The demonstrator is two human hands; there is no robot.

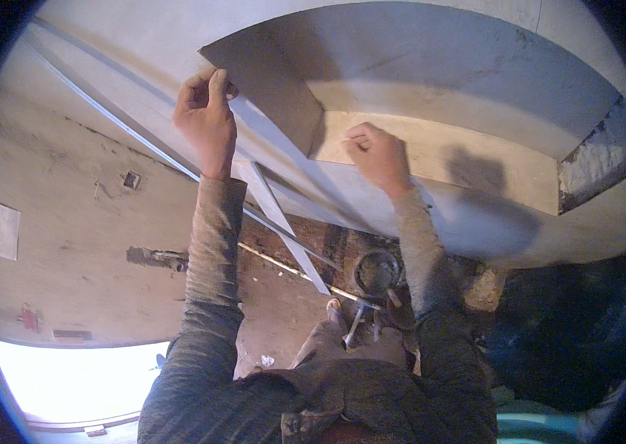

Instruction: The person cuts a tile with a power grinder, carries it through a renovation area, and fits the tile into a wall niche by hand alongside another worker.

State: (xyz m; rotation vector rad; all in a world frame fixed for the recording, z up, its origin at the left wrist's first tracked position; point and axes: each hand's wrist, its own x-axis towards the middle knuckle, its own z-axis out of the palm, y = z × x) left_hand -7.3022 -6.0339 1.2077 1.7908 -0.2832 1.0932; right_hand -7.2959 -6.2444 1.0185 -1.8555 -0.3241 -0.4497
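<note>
My left hand (205, 118) grips the upper end of a long flat metal straightedge (283, 222), which lies against the grey plastered surface and runs down toward my feet. My right hand (376, 155) is closed on a small thin pencil-like tool (347, 138), its tip touching the inner corner of a stepped plaster ledge (439, 155). The two hands are about a forearm's length apart, both pressed against the plaster. Grey knitted sleeves cover both forearms.
A dark round bucket (377, 272) stands on the dirt floor below, with a trowel-like tool (353, 325) and my foot (335, 307) beside it. A thin rail (105, 111) runs across the wall at left. A bright doorway (68, 377) opens at lower left.
</note>
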